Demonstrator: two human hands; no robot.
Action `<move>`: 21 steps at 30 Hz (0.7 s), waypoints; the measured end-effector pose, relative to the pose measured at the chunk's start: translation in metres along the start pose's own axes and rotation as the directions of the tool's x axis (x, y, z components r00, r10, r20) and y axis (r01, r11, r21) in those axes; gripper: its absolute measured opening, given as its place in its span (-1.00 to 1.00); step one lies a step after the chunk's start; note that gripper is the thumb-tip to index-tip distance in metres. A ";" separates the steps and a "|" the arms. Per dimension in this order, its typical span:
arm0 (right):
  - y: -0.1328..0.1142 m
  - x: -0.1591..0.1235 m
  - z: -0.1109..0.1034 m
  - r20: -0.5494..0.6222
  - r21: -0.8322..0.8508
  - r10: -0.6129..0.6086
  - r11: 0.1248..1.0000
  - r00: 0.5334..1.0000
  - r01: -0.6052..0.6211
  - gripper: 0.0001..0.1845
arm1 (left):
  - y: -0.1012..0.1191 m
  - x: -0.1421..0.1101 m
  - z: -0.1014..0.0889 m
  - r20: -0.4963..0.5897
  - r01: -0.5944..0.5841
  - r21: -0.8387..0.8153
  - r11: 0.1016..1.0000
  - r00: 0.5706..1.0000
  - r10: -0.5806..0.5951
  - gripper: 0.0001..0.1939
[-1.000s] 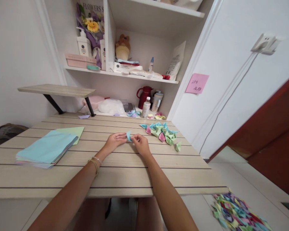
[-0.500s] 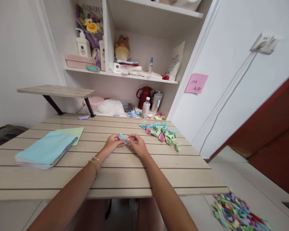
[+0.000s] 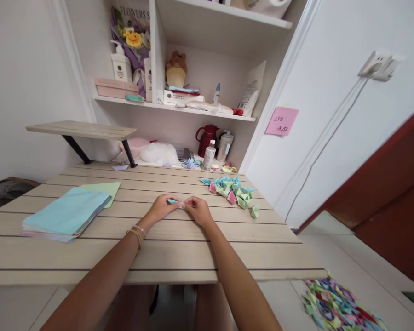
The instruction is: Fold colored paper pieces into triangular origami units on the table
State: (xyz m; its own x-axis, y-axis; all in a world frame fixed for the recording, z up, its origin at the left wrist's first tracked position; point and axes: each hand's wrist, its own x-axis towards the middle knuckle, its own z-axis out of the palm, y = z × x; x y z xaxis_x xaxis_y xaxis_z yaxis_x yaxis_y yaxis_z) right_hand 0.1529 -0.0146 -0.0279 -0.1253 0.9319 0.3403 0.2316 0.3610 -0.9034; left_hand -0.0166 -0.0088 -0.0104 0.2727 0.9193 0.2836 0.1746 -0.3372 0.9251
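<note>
Between my two hands is a small folded piece of light blue paper (image 3: 174,201), held just above the wooden table (image 3: 179,250). My left hand (image 3: 161,208) pinches its left end with thumb and fingers. At the other end, the closed fingertips of my right hand (image 3: 198,209) grip the paper. Much of the paper is hidden by the fingers, and only a narrow blue strip shows. A cluster of folded paper pieces (image 3: 243,198) in green, blue and pink lies to the right of my right hand.
A stack of coloured paper sheets (image 3: 64,214) lies at the table's left. Behind it stands a small raised shelf (image 3: 83,129) on black legs. A bottle (image 3: 209,155) and a red jug (image 3: 206,139) stand at the back. Many folded papers (image 3: 338,303) are piled on the floor, lower right.
The blue paper has turned from showing a raised pointed face to a thin, flatter strip. My hands have shifted slightly, with the fingers closing further over it.
</note>
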 end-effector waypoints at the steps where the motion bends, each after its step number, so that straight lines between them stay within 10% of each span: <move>1: -0.001 0.000 -0.001 -0.016 -0.043 -0.024 0.999 1.000 0.023 -0.77 | 0.000 0.000 -0.001 0.002 0.017 -0.004 1.000 1.000 -0.017 -0.75; 21: 0.001 -0.003 0.003 -0.002 0.206 0.105 0.973 0.994 -0.102 -0.69 | -0.006 -0.001 0.003 0.069 0.242 -0.370 0.897 0.970 -0.233 -0.64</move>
State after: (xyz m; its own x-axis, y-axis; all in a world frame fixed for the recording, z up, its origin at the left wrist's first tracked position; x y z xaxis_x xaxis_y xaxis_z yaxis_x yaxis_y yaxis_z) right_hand 0.1510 -0.0173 -0.0302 -0.0979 0.9648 0.2440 0.0392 0.2488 -0.9678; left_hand -0.0149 -0.0081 -0.0165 0.2895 0.9563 0.0420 -0.1274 -0.0050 0.9918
